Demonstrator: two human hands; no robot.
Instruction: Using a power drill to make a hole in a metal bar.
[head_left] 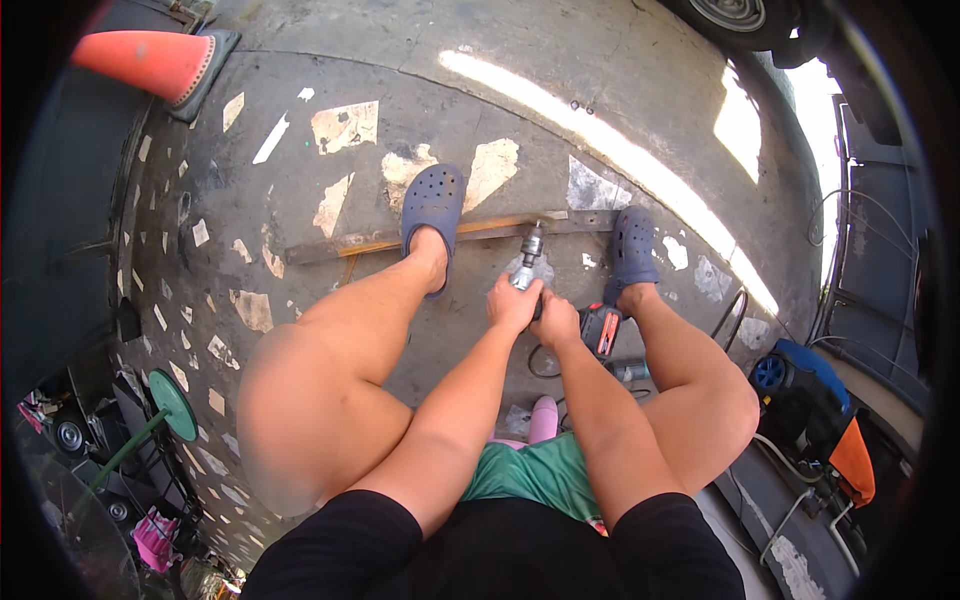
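No packages, labels, signs or screens can be made out anywhere in this view.

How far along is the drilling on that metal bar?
Set up: the left clog and right clog pin the rusty bar to the concrete. In hand: the left hand and right hand press the drill down onto it. Whether any hole is through is hidden.
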